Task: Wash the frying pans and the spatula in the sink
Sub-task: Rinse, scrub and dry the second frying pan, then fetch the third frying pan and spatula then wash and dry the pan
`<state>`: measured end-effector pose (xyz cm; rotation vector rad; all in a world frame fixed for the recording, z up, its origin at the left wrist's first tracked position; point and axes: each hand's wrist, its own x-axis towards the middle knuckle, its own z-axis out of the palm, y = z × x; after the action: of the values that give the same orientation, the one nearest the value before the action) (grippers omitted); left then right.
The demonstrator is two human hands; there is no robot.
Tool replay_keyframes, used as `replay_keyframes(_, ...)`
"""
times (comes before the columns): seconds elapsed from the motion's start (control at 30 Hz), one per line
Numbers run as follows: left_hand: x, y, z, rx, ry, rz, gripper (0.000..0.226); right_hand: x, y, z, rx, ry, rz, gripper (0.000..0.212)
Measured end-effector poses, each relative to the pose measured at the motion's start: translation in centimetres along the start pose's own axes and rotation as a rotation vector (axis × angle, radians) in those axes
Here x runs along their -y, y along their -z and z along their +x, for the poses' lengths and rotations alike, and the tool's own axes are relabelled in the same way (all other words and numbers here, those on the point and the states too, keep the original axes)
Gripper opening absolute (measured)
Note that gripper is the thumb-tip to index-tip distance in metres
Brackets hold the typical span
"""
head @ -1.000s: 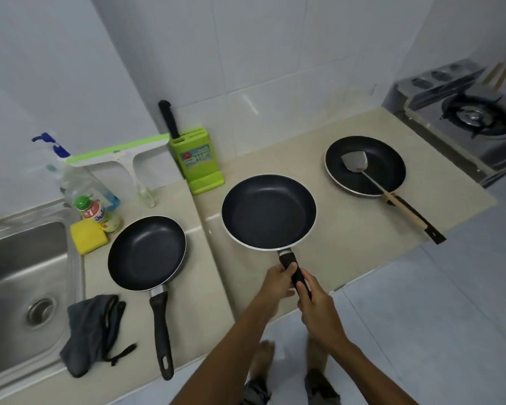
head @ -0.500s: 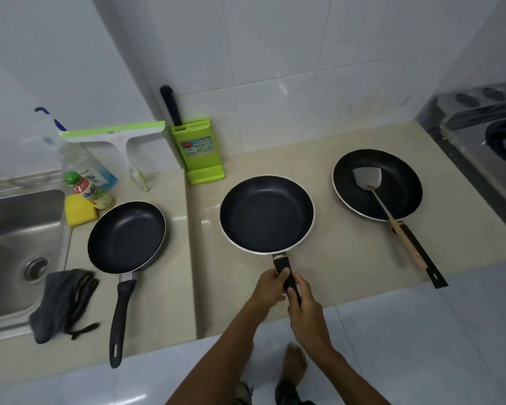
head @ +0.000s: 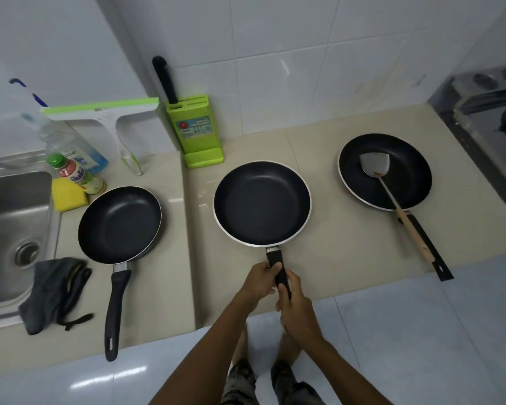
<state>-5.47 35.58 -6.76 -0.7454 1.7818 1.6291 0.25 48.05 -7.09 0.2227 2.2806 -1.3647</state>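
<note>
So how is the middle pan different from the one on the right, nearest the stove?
The middle pan is empty; the right pan has a spatula lying in it. The middle pan's handle is gripped by the left hand and the right hand; no hand touches the right pan. Both are black inside with a pale rim.

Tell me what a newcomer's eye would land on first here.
Three round black frying pans line the beige counter: left pan, middle pan, right pan. The left hand and right hand grip the middle pan's handle. A steel wooden-handled spatula lies in the right pan; a bright green knife block stands behind.
</note>
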Motion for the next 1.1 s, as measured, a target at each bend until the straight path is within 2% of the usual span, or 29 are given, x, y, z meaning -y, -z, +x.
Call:
replay_keyframes(0.1, 0.5, 0.0, -0.1, -0.006, 0.039, 0.018, 0.024, -0.6, -0.2, 0.3, 0.068, -0.076, -0.041, 0.049)
replay_keyframes(0.23, 0.5, 0.1, -0.5, 0.02, 0.067, -0.006, 0.016, -1.9, -0.3, 0.7, 0.054, -0.08, -0.073, 0.05)
replay_keyframes(0.4, 0.8, 0.1, -0.7, 0.028, 0.064, 0.01, 0.018, -2.1, -0.7, 0.9, 0.034, -0.087, -0.09, 0.05)
replay_keyframes(0.5, -0.1, -0.1, -1.8, 0.017, -0.003, 0.233, 0.032, -1.7, -0.4, 0.7, 0.031, -0.08, -0.118, 0.048)
replay_keyframes(0.6, -1.0, -1.2, -3.2, -0.143, -0.068, 0.492, 0.045, -1.3, 0.7, 0.3, 0.059, 0.042, -0.326, 0.033)
replay_keyframes(0.7, -3.2, -3.7, -3.8, -0.232, -0.22, 0.746, 0.061, -2.9, 3.9, 1.1, -0.181, 0.241, -0.727, 0.043)
replay_keyframes(0.8, -5.9, -6.9, -3.1, -0.256, -0.403, 0.839, 0.067, -2.1, 9.7, 2.3, -0.292, 0.263, -0.922, 0.049)
replay_keyframes(0.93, -9.6, -12.5, -1.4, -0.199, -0.486, 0.99, 0.068, -1.7, 19.7, 4.1, -0.478, 0.22, -1.047, 0.042)
replay_keyframes(1.03, -11.8, -17.4, 0.5, -0.187, -0.523, 1.066, 0.066, -2.8, 26.7, 5.5, -0.569, 0.163, -1.023, 0.039)
replay_keyframes(1.1, -13.0, -20.7, 2.3, -0.159, -0.476, 1.082, 0.065, -4.3, 30.4, 6.7, -0.586, 0.133, -1.0, 0.041)
